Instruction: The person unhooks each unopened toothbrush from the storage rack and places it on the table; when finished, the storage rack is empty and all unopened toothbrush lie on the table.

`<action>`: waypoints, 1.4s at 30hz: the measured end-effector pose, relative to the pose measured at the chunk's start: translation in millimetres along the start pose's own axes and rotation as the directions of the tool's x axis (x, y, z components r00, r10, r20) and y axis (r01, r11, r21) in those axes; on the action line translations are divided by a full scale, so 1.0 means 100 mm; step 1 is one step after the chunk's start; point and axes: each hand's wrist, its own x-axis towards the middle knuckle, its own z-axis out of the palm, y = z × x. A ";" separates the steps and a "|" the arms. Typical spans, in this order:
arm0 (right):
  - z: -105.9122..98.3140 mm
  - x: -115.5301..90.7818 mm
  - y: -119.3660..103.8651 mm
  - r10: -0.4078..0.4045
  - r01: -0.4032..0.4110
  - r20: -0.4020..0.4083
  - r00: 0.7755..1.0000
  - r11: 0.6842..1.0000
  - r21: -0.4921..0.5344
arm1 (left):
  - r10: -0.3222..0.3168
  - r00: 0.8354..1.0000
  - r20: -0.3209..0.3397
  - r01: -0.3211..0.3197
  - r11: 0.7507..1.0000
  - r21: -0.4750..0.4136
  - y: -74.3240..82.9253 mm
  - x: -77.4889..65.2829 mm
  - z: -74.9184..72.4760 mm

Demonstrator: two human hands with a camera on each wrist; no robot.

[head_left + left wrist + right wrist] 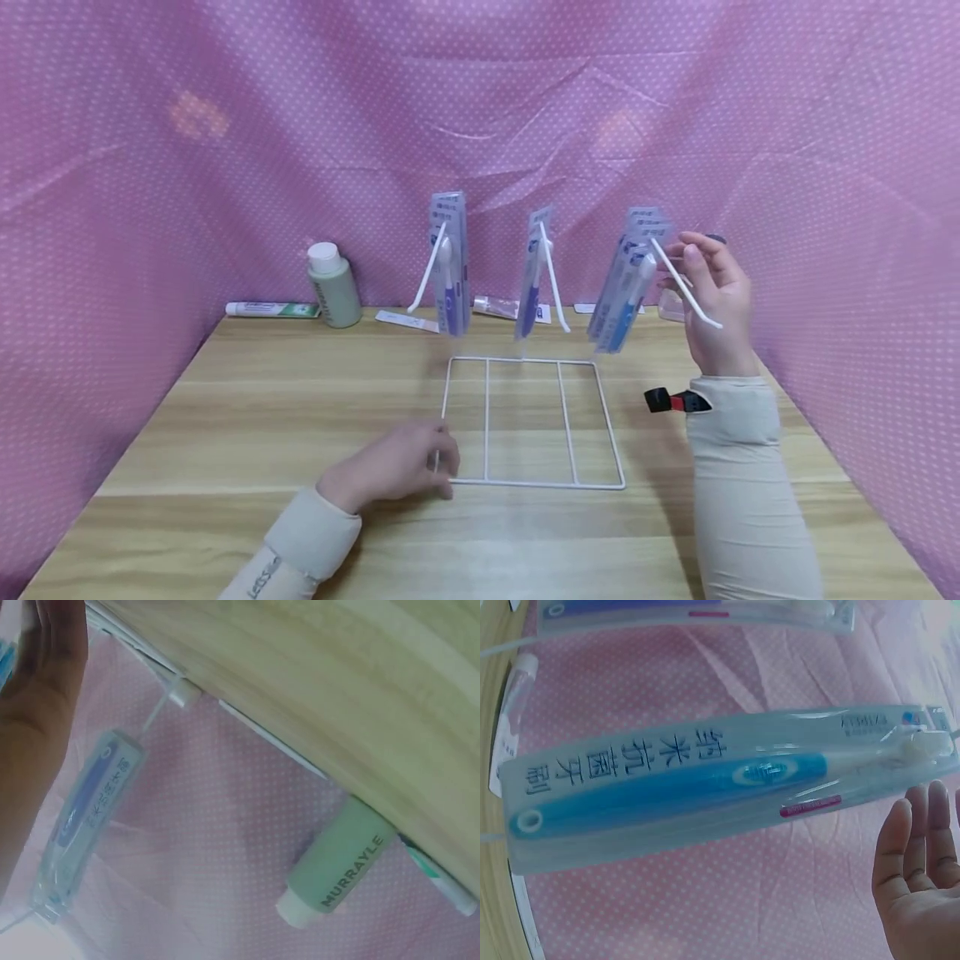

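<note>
White wire rack (pixel 487 421) with three laden prongs (pixel 553 275)

Its rectangular base (pixel 536 484), crossed by two inner bars, rests on the pale wood-grain bench (pixel 300 400); the prongs jut out above. Long clear plastic packs with purple-handled toothbrushes (pixel 452 287) hang on the left prong, and a slim purple-handled pack (pixel 530 287) on the middle one. The right prong carries several clear plastic packs with blue-handled, white-headed toothbrushes (pixel 630 300), the front one printed with dark characters.
</note>
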 end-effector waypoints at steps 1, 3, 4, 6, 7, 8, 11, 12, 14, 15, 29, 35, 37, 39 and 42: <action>0.02 -0.01 0.01 0.005 -0.005 -0.003 1.000 1.000 -0.003 | 0.003 1.000 0.017 -0.003 1.000 -0.015 0.00 -0.01 0.00; 0.03 -0.03 0.02 0.017 -0.017 -0.007 1.000 0.999 -0.028 | 0.005 0.999 0.040 -0.003 0.999 -0.034 0.01 -0.02 0.00; 0.04 -0.03 0.03 0.026 -0.026 -0.007 1.000 0.999 -0.035 | 0.004 0.999 0.041 -0.002 0.999 -0.041 0.01 -0.03 0.00; 0.04 -0.04 0.05 0.049 -0.049 -0.008 0.999 0.997 -0.061 | -0.011 0.999 0.038 0.013 0.998 -0.058 0.02 -0.03 0.01; 0.04 -0.04 0.05 0.060 -0.061 -0.007 0.998 0.995 -0.074 | -0.018 0.999 0.035 0.020 0.998 -0.064 0.02 -0.03 0.02; 0.04 -0.04 0.06 0.072 -0.072 -0.009 0.997 0.994 -0.084 | -0.027 0.999 0.031 0.029 0.997 -0.067 0.02 -0.02 0.03; 0.04 -0.03 0.08 0.083 -0.084 -0.012 0.997 0.988 -0.128 | -0.046 0.999 0.021 0.047 0.996 -0.077 0.02 0.00 0.05; 0.04 -0.03 0.08 0.082 -0.083 -0.010 0.997 0.987 -0.140 | -0.048 0.999 0.018 0.049 0.996 -0.079 0.01 0.01 0.05; 0.05 -0.02 0.09 0.079 -0.079 -0.007 0.997 0.983 -0.165 | -0.047 0.999 0.015 0.048 0.996 -0.081 0.02 0.02 0.05; 0.05 -0.02 0.09 0.077 -0.076 -0.005 0.997 0.981 -0.178 | -0.044 0.999 0.013 0.044 0.996 -0.081 0.02 0.02 0.06; 0.04 -0.04 0.08 0.087 -0.087 -0.010 0.996 0.960 -0.265 | -0.017 1.000 0.002 0.017 0.997 -0.073 0.00 0.05 0.09; 0.02 -0.05 0.04 0.067 -0.056 0.029 0.997 0.958 -0.282 | -0.031 0.999 0.010 0.031 0.996 -0.079 -0.01 0.03 0.09; -0.01 -0.06 -0.01 0.068 -0.048 0.065 0.996 0.960 -0.277 | -0.032 0.999 0.010 0.032 0.997 -0.068 -0.01 0.03 0.09; -0.05 -0.07 -0.09 0.089 -0.057 0.108 0.990 0.960 -0.275 | -0.028 1.000 0.008 0.029 0.998 -0.058 -0.01 0.04 0.09; -0.10 -0.11 -0.23 0.145 -0.087 0.183 0.972 0.952 -0.293 | -0.031 0.999 0.011 0.032 0.998 -0.053 0.00 0.03 0.08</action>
